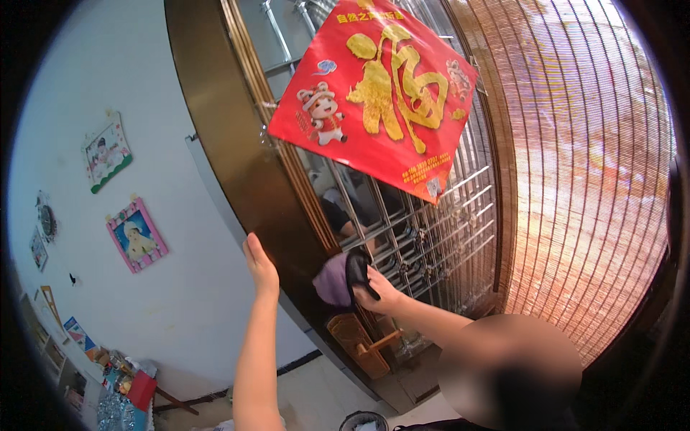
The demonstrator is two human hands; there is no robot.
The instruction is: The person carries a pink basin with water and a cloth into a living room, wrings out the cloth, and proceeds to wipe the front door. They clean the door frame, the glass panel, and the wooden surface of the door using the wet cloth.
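Observation:
A brown metal door [237, 136] with a barred glass panel stands before me, slightly tilted in the view. My left hand [264, 271] is at its left edge, with the fingers closed about that edge and partly hidden. In my right hand [381, 293] is a purple cloth [333, 280] with a black band, bunched and pressed to the door frame. Just below the cloth is the door handle [381, 340] on its long wood-coloured plate [359, 345]. A red diamond-shaped poster [309, 100] with gold lettering and cartoon figures hangs across the glass above.
At the right hangs a slatted bamboo-like blind [568, 165], bright from behind. On the white wall at the left are a pink-framed picture [136, 235] and several others. A cluttered table with a red box [141, 389] is at the lower left. A bin [363, 421] stands below.

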